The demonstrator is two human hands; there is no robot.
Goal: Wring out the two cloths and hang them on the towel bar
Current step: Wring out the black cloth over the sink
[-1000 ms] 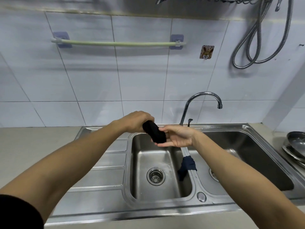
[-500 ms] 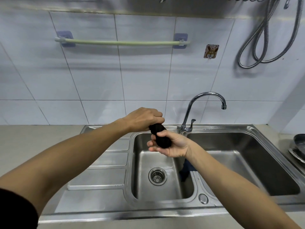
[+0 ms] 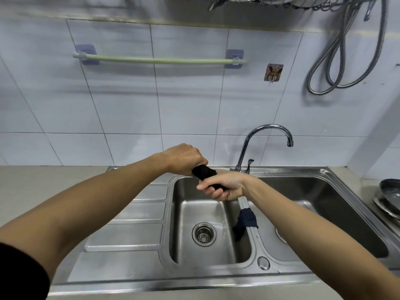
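Both hands hold a rolled black cloth above the back of the left sink basin. My left hand grips its far end from above. My right hand grips its near end, fingers curled round it. A second, dark blue cloth hangs over the divider between the two basins, partly draped into the left one. The pale green towel bar is on the tiled wall above, with nothing on it.
A chrome tap curves over the right basin. The draining board lies to the left. Metal dishes sit on the counter at the right. A coiled metal hose and a dish rack hang high on the wall.
My right hand has closed round the black cloth's near end; a second ago its palm lay open under it. Both hands stay over the left basin.
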